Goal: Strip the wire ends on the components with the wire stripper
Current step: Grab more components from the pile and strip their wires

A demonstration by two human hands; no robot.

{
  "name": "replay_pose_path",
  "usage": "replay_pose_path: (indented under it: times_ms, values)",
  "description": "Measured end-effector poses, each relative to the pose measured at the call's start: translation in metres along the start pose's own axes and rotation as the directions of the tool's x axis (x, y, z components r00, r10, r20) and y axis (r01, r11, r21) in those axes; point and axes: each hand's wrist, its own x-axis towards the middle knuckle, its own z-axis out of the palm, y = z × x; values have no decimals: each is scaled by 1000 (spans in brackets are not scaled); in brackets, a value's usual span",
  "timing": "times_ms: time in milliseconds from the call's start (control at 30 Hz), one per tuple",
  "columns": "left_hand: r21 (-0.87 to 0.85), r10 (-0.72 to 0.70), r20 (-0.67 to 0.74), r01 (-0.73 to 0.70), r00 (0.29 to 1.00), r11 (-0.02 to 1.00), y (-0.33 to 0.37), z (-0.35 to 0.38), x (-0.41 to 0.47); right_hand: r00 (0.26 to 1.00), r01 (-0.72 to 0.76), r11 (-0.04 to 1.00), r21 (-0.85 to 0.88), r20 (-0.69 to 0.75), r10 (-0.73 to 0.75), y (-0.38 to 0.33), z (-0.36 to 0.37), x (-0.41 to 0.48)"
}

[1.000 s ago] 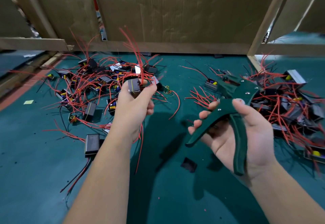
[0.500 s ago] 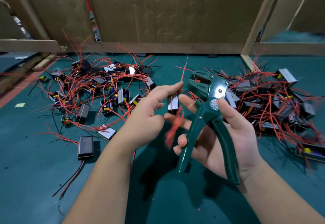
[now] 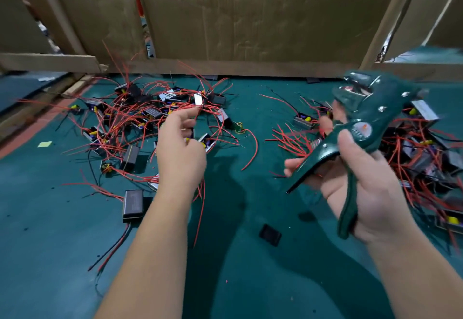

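Plainly the left hand [image 3: 180, 153] is nearer the pile [image 3: 130, 118], fingers curled and pinching a red wire [image 3: 200, 111] at its far edge. Well apart to the right, the right hand [image 3: 370, 183] grips the stripper [image 3: 360, 123], handles spread, head tilted up and away.
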Motion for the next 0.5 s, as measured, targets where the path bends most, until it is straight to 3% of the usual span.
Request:
replay_pose_path:
  times_ms: [100, 267, 400, 500]
  values:
    - [328, 7, 12, -10, 1000, 945, -5, -4, 1, 996, -55, 998, 33, -64, 57, -1, -5, 2]
    - [667, -76, 95, -6, 993, 745, -10, 4, -5, 993, -103, 995, -4, -63, 103, 0, -1, 2]
    - [769, -72, 59, 1, 996, 639, -17, 10, -3, 980, -189, 981, 53, -54, 192, -1, -2, 2]
    - [774, -42, -10, 34, 999, 632, -18, 13, 1, 961, -263, 960, 99, -61, 270, -3, -2, 3]
